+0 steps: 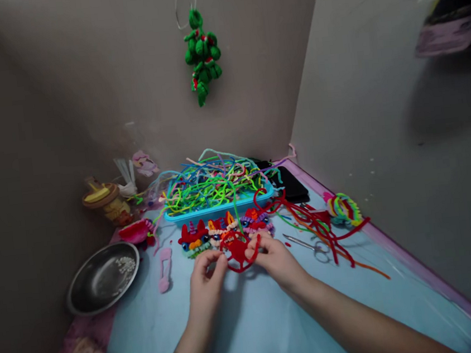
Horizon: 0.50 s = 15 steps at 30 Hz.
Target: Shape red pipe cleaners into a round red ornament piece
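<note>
A red pipe cleaner piece (238, 250), bent into a ring with a filled middle, is held above the blue table cover. My left hand (207, 276) pinches its left edge. On the other side, my right hand (271, 256) grips the right edge, where a loose end sticks up. Just behind the hands sit three colourful pipe cleaner figures: a red and blue one (194, 238), an orange and white one (222, 224) and a purple and red one (257, 221). The held piece partly covers the middle figure.
Behind the figures stands a blue tray (217, 210) heaped with pipe cleaners. Scissors (308, 244) and loose red pipe cleaners (318, 224) lie to the right. A metal bowl (99, 286) and a pink clip-shaped item (165, 268) are at left. Walls rise behind and beside the table.
</note>
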Tool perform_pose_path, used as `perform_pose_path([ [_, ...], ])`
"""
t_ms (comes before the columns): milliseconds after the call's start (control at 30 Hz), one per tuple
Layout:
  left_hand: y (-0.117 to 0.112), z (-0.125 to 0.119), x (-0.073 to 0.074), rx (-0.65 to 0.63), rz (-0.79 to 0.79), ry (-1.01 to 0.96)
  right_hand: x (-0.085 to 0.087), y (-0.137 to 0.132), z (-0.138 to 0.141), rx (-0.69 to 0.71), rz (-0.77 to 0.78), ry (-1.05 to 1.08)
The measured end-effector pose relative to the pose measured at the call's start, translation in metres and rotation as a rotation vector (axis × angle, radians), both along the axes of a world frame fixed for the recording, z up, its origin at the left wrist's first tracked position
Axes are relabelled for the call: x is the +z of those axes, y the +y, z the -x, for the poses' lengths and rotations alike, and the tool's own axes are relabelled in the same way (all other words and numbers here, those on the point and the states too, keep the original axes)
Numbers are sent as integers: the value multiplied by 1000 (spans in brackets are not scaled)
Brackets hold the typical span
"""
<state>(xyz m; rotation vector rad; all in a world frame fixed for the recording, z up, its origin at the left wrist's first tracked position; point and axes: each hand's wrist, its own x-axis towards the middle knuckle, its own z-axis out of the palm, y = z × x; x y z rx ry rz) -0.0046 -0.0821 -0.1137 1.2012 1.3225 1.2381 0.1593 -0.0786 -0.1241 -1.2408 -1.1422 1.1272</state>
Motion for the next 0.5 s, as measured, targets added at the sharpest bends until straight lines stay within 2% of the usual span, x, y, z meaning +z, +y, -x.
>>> perform_pose_path([
  [167,0,-1,-5,-238,134,-90,-1,1,-2,-4,-34,-66],
  [333,-1,-1,-4,-216,135,-100,3,1,-2,8,-32,-131],
  [500,-3,-6,3,-313,197,-201,6,-2,0,62,-42,-169],
])
